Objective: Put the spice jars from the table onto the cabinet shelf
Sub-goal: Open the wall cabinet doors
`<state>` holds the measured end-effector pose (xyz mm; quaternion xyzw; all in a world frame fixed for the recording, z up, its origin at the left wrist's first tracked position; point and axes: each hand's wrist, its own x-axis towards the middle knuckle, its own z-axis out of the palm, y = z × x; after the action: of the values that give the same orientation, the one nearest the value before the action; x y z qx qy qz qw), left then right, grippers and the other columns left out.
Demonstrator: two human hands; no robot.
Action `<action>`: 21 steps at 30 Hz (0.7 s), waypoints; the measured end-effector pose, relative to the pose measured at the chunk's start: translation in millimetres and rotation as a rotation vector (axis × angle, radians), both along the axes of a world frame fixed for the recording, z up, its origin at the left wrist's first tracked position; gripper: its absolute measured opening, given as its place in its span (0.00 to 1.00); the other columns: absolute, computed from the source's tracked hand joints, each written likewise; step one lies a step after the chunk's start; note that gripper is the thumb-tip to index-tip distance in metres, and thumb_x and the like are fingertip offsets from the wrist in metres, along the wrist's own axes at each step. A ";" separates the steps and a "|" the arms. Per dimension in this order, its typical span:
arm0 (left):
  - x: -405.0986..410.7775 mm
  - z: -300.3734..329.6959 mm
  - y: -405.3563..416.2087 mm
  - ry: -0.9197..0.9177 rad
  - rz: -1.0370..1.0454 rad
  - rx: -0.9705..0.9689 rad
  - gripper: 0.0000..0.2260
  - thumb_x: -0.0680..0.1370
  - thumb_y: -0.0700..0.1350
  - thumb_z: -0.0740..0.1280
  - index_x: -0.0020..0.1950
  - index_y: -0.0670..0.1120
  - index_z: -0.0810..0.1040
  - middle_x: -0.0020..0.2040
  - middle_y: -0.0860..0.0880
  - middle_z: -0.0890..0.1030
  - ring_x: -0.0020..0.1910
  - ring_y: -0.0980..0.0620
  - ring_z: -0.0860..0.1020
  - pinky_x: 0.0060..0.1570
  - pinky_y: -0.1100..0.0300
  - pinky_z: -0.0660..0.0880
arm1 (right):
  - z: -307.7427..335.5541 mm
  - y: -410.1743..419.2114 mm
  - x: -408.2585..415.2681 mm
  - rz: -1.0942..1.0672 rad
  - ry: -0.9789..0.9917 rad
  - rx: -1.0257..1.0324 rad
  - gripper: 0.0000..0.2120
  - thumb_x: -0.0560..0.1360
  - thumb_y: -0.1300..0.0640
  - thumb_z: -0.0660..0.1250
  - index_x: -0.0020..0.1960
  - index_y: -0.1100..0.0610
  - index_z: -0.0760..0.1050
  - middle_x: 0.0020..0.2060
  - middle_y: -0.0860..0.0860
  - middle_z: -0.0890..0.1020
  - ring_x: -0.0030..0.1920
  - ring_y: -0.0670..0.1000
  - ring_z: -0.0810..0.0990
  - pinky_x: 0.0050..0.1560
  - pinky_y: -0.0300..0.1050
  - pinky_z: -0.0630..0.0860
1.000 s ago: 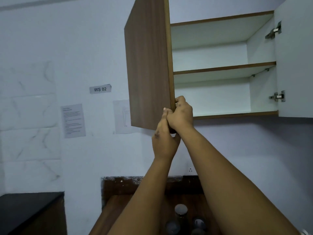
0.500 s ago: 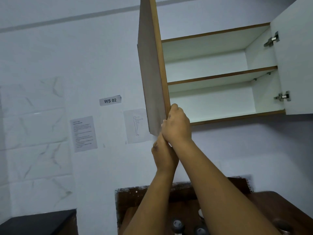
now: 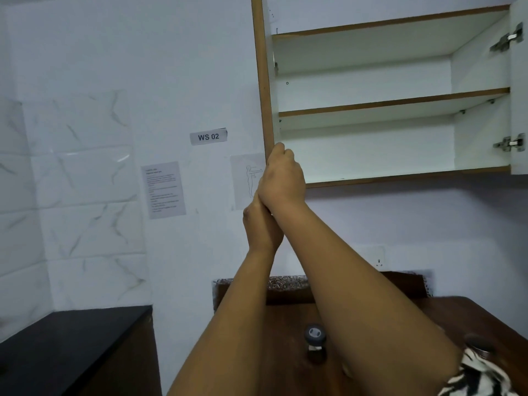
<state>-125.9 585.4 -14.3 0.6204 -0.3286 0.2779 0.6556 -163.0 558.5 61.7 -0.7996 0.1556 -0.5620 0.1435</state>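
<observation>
The wall cabinet stands open, with a bare lower shelf (image 3: pixel 400 178) and a bare middle shelf (image 3: pixel 394 105). Its left door (image 3: pixel 260 81) is seen edge-on. My right hand (image 3: pixel 281 178) grips the bottom corner of that door, fingers curled round its edge. My left hand (image 3: pixel 261 227) is just below it, fingers reaching up straight against the right wrist, their tips hidden. On the brown table (image 3: pixel 285 352) below, a spice jar with a dark lid (image 3: pixel 314 337) shows between my forearms. A second jar (image 3: pixel 477 342) peeks out behind my right arm.
The white right door (image 3: pixel 520 110) is swung open at the frame's right edge. A black counter (image 3: pixel 71 338) sits at lower left. Paper sheets and a "WS 02" label (image 3: pixel 208 136) hang on the wall. A wall socket (image 3: pixel 379 262) is above the table.
The left door has swung further open, from showing its brown face to edge-on. Both hands stayed on its lower corner and moved with it.
</observation>
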 end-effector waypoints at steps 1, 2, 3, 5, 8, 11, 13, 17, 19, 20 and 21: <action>4.1 1.7 6.2 0.007 -0.020 0.004 0.14 0.79 0.34 0.62 0.34 0.46 0.69 0.26 0.54 0.69 0.27 0.57 0.65 0.30 0.61 0.64 | 0.2 5.3 4.7 -0.006 0.006 -0.006 0.13 0.76 0.66 0.63 0.60 0.61 0.68 0.52 0.57 0.75 0.48 0.58 0.78 0.44 0.49 0.76; 9.5 3.2 13.3 0.027 -0.051 -0.004 0.14 0.79 0.35 0.62 0.34 0.46 0.70 0.27 0.53 0.70 0.29 0.54 0.67 0.32 0.60 0.65 | 0.4 10.7 9.3 -0.012 0.008 -0.012 0.13 0.76 0.66 0.63 0.60 0.61 0.67 0.52 0.57 0.75 0.48 0.58 0.78 0.43 0.48 0.75; 15.8 3.9 19.8 0.057 -0.078 -0.014 0.13 0.79 0.37 0.62 0.35 0.44 0.71 0.28 0.51 0.71 0.31 0.51 0.67 0.32 0.59 0.65 | 0.5 16.1 14.2 -0.020 0.007 -0.018 0.13 0.77 0.65 0.63 0.60 0.61 0.67 0.53 0.57 0.75 0.49 0.57 0.77 0.42 0.47 0.73; 28.2 5.4 29.5 0.076 -0.109 -0.026 0.10 0.79 0.39 0.61 0.38 0.37 0.73 0.31 0.47 0.72 0.35 0.47 0.67 0.32 0.58 0.65 | 1.0 25.2 22.7 -0.035 -0.003 -0.023 0.12 0.77 0.65 0.62 0.60 0.61 0.67 0.53 0.57 0.75 0.49 0.58 0.77 0.41 0.46 0.70; 32.2 7.1 39.5 -0.008 -0.042 0.083 0.08 0.75 0.44 0.61 0.41 0.40 0.74 0.35 0.44 0.73 0.37 0.49 0.69 0.36 0.57 0.67 | 0.8 31.0 29.8 -0.051 -0.015 -0.023 0.12 0.78 0.65 0.61 0.61 0.61 0.67 0.54 0.57 0.75 0.50 0.58 0.77 0.40 0.46 0.69; 27.4 10.0 43.5 0.017 0.005 0.085 0.12 0.80 0.39 0.59 0.38 0.42 0.73 0.32 0.46 0.69 0.31 0.53 0.67 0.32 0.60 0.66 | -0.6 27.8 30.3 -0.060 -0.025 -0.034 0.12 0.77 0.65 0.62 0.61 0.61 0.67 0.53 0.57 0.75 0.49 0.58 0.77 0.40 0.46 0.69; 25.0 9.4 42.1 0.015 -0.046 0.052 0.15 0.81 0.38 0.59 0.36 0.43 0.76 0.30 0.50 0.71 0.30 0.56 0.68 0.31 0.63 0.67 | -2.8 22.2 29.2 -0.040 -0.034 -0.042 0.12 0.77 0.64 0.62 0.60 0.61 0.67 0.52 0.57 0.75 0.47 0.58 0.77 0.38 0.46 0.69; 23.5 -1.3 33.1 -0.079 -0.112 0.072 0.07 0.78 0.35 0.64 0.55 0.39 0.78 0.38 0.54 0.77 0.38 0.54 0.73 0.39 0.61 0.72 | -18.1 7.1 24.9 0.056 -0.028 -0.081 0.19 0.78 0.58 0.62 0.67 0.59 0.66 0.52 0.57 0.75 0.48 0.58 0.78 0.42 0.48 0.74; 20.9 -7.3 29.5 -0.098 -0.102 0.038 0.07 0.79 0.37 0.64 0.55 0.40 0.78 0.41 0.52 0.80 0.38 0.56 0.75 0.38 0.60 0.73 | -32.7 -1.7 23.1 0.160 -0.027 -0.056 0.23 0.78 0.55 0.62 0.72 0.57 0.64 0.57 0.57 0.75 0.53 0.57 0.77 0.51 0.51 0.76; 18.4 -9.5 27.4 -0.103 -0.100 0.026 0.09 0.80 0.38 0.64 0.59 0.41 0.78 0.44 0.51 0.82 0.41 0.57 0.77 0.40 0.62 0.75 | -40.3 -6.5 21.9 0.230 -0.034 -0.011 0.23 0.79 0.53 0.61 0.73 0.56 0.64 0.58 0.57 0.75 0.55 0.57 0.77 0.54 0.52 0.76; 17.6 -13.9 24.5 -0.100 -0.102 0.021 0.12 0.80 0.39 0.65 0.63 0.42 0.77 0.49 0.50 0.83 0.45 0.56 0.79 0.44 0.64 0.77 | -47.4 -11.5 20.3 0.298 -0.043 0.044 0.22 0.80 0.52 0.59 0.72 0.55 0.65 0.59 0.56 0.75 0.56 0.55 0.76 0.57 0.51 0.75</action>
<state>-108.3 609.9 -28.2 0.5951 -0.3951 0.2711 0.6452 -142.7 547.0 14.3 -0.7982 0.0444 -0.5479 0.2463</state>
